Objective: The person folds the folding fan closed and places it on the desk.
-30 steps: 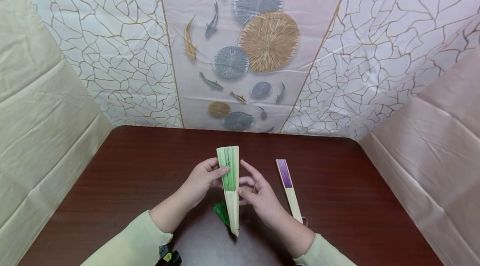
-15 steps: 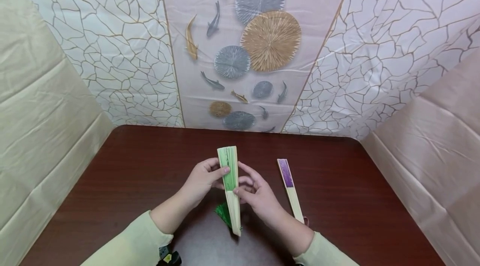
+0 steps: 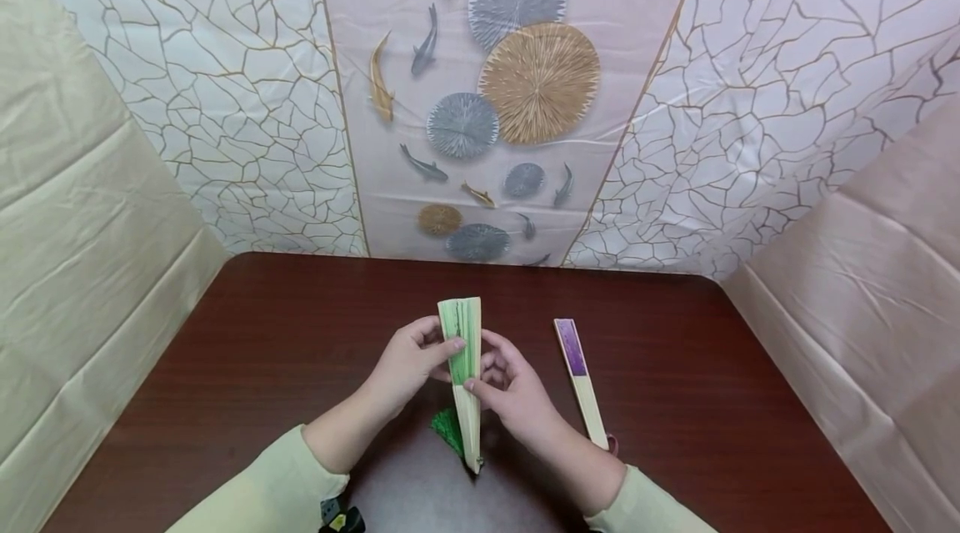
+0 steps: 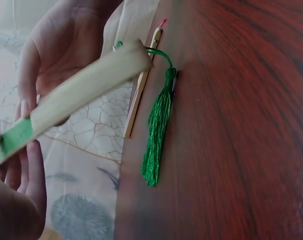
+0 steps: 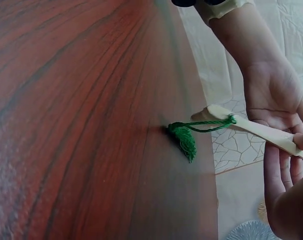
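Note:
A green folding fan (image 3: 468,420), nearly folded up, stands between both hands with its pale wooden ribs pointing toward me. My left hand (image 3: 405,362) pinches the pleated green part, thumb across the front. Lower down, my right hand (image 3: 517,387) pinches it where green meets wood, thumb on the front and fingers behind. From the rib end hangs a green tassel (image 4: 159,127) on a looped cord, seen also in the right wrist view, where the tassel (image 5: 184,140) droops at the table. The fingers behind the fan are partly hidden.
A folded purple fan (image 3: 581,383) with a dark reddish cord lies on the brown table (image 3: 300,308), right of my right arm. Cream cloth (image 3: 90,266) hangs at the sides, and a patterned cloth backs the table. A black object (image 3: 343,516) sits by the left sleeve.
My right thumb has moved from the fan's edge onto its front, and the right index finger has drawn in. The fan has shifted slightly right; its pleats narrowed, then spread a little again.

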Demonstrator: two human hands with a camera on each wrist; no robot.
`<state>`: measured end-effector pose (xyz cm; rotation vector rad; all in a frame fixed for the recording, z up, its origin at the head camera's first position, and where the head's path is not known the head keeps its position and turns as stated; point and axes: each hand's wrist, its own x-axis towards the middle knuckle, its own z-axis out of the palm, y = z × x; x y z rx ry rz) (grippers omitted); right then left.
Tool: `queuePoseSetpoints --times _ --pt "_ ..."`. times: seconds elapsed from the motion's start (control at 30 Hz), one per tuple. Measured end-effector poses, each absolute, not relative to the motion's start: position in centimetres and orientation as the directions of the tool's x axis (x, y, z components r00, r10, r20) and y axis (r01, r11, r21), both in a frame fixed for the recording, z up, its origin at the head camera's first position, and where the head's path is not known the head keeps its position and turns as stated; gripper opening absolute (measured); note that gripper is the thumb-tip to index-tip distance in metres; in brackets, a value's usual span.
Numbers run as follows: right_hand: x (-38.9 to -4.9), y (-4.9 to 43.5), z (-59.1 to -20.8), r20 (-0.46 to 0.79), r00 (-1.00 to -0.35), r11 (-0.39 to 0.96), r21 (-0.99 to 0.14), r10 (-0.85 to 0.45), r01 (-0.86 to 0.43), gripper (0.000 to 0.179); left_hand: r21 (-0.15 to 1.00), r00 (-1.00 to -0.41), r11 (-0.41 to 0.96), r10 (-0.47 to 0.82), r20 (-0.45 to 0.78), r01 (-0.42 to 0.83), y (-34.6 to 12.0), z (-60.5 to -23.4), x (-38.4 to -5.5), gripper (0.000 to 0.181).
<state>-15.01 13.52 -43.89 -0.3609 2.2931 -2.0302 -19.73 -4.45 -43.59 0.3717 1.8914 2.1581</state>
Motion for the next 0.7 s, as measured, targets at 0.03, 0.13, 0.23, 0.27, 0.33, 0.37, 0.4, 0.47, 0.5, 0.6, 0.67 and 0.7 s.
queuePoseSetpoints --times 0.03,0.13,0.23,0.27,0.33,0.37,0.4,0.47,0.5,0.6,0.67,0.7 --pt "-15.00 13.50 -43.91 0.113 -0.971 0.122 -0.983 -0.210 -0.140 0.065 0.993 -0.938 -0.118 0.345 0.033 -0.008 -4.38 -43.52 -19.67 0.035" --pt "-15.01 13.45 -44.01 0.125 -0.971 0.168 -0.973 -0.204 -0.160 0.064 0.995 -0.942 -0.099 0.332 0.047 0.015 -4.12 -43.25 -19.44 0.038" --pt "-15.04 13.38 -44.08 0.134 -0.972 0.205 -0.963 -0.193 -0.173 0.063 0.997 -0.950 -0.079 0.310 0.042 0.018 -3.95 -43.08 -19.27 0.035" --pt "-15.03 13.37 -44.10 0.135 -0.973 0.215 -0.961 -0.187 -0.174 0.062 0.997 -0.952 -0.072 0.304 0.040 0.019 -3.90 -43.03 -19.22 0.034" --pt "-15.02 13.35 -44.15 0.134 -0.975 0.229 -0.958 -0.179 -0.174 0.061 0.998 -0.954 -0.060 0.297 0.030 0.013 -3.86 -42.96 -19.11 0.032" --pt "-15.00 13.34 -44.15 0.135 -0.975 0.231 -0.957 -0.176 -0.174 0.061 0.998 -0.955 -0.056 0.294 0.025 0.009 -3.85 -42.94 -19.06 0.031" --pt "-14.99 13.35 -44.16 0.135 -0.975 0.236 -0.956 -0.174 -0.175 0.060 0.999 -0.956 -0.052 0.293 0.021 0.006 -3.85 -42.92 -19.02 0.031" --pt "-14.97 13.36 -44.18 0.139 -0.975 0.246 -0.953 -0.173 -0.179 0.060 0.999 -0.956 -0.049 0.293 0.015 0.000 -3.86 -42.88 -18.97 0.031" --pt "-14.96 13.36 -44.17 0.140 -0.975 0.249 -0.951 -0.173 -0.180 0.060 0.999 -0.956 -0.048 0.293 0.013 -0.001 -3.87 -42.86 -18.95 0.031" --pt "-14.91 13.34 -44.15 0.144 -0.975 0.265 -0.946 -0.172 -0.186 0.060 0.999 -0.955 -0.046 0.297 0.010 -0.004 -3.89 -42.85 -18.97 0.032" --pt "-14.87 13.31 -44.09 0.147 -0.974 0.277 -0.942 -0.173 -0.191 0.060 0.999 -0.955 -0.042 0.296 0.001 -0.012 -3.91 -42.79 -18.96 0.032" --pt "-14.85 13.29 -44.10 0.146 -0.974 0.283 -0.940 -0.170 -0.190 0.060 0.999 -0.955 -0.038 0.296 -0.003 -0.014 -3.91 -42.80 -18.98 0.032"
